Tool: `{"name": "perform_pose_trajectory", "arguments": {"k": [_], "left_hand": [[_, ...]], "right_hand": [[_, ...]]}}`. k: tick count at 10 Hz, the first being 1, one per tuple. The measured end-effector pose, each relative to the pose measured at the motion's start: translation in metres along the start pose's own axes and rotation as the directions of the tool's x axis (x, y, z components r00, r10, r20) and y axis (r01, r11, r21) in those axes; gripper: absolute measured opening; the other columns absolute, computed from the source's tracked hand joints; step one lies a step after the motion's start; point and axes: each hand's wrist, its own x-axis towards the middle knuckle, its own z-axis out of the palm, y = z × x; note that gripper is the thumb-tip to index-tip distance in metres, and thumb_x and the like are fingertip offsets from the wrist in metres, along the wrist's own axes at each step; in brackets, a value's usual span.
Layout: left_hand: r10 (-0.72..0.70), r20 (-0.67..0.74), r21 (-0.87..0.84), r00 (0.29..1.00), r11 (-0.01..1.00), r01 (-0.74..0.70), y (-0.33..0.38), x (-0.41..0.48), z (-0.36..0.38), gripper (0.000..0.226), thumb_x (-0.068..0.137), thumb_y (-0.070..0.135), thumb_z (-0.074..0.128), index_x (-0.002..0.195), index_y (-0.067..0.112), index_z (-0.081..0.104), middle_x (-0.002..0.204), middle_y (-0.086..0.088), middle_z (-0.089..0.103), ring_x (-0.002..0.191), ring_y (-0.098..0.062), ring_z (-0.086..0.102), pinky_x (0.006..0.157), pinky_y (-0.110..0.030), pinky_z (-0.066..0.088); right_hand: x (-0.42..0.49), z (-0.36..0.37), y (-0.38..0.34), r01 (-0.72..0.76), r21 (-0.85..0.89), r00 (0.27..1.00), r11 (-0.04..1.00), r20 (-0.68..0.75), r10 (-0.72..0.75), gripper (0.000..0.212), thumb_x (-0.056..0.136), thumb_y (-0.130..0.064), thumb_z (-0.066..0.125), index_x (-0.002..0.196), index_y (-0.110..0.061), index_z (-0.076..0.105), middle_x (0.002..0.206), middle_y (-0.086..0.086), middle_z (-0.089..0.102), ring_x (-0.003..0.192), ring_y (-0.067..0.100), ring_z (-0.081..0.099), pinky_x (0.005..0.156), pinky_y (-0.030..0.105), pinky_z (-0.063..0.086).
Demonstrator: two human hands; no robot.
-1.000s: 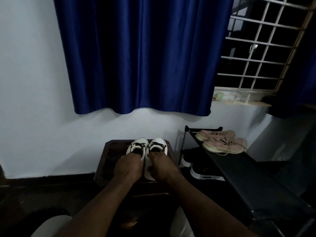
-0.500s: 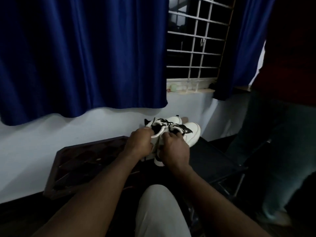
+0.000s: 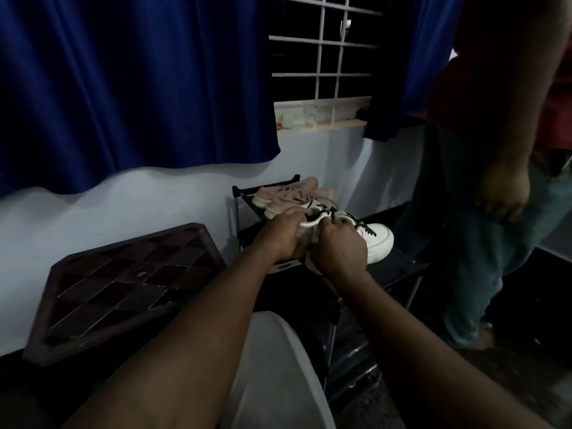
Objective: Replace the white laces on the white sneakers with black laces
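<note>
Left hand [image 3: 283, 236] and right hand [image 3: 339, 246] each grip 1 of the sneakers [image 3: 376, 241] by the heel, pressed together as a pair over the rack [image 3: 402, 267], beside pink shoes [image 3: 291, 193]. Black laces [image 3: 365, 227] are in. I read this as shelving.

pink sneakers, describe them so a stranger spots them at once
Look below the barred window, at the black shoe rack. The pink sneakers sit at its far end, dusty pink, unlike the white sneakers with black laces held nearer.

Sneakers [image 3: 376, 239] over the rack [image 3: 402, 267], another pair [image 3: 288, 193] behind, stool [image 3: 130, 280] left, standing person [image 3: 483, 181] right.
</note>
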Motion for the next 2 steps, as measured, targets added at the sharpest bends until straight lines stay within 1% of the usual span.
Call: {"name": "perform_pose_trajectory", "arguments": {"k": [1, 2], "left_hand": [[0.03, 0.036, -0.013, 0.999, 0.999, -0.029, -0.009, 0.003, 0.003, 0.066, 0.079, 0.012, 0.079, 0.141, 0.01, 0.057, 0.155, -0.011, 0.046, 0.142, -0.028, 0.046, 0.114, -0.036, 0.039], [0.027, -0.045, -0.087, 0.999, 0.996, -0.031, -0.016, -0.008, -0.002, 0.067, 0.081, 0.016, 0.075, 0.143, 0.024, 0.051, 0.154, -0.004, 0.047, 0.134, -0.025, 0.053, 0.11, -0.041, 0.046]], "right_hand": [[0.009, -0.01, -0.004, -0.01, -0.034, 0.996, 0.999, 0.088, 0.013, 0.038, 0.088, -0.032, 0.062, 0.121, -0.012, 0.065, 0.112, 0.014, 0.069, 0.106, 0.036, 0.067, 0.072, 0.036, 0.047], [0.029, -0.032, -0.025, 0.011, -0.014, 0.999, 1.0, 0.045, -0.01, 0.044, 0.085, -0.043, 0.064, 0.119, -0.014, 0.066, 0.112, 0.013, 0.069, 0.104, 0.035, 0.067, 0.07, 0.033, 0.041]]}}
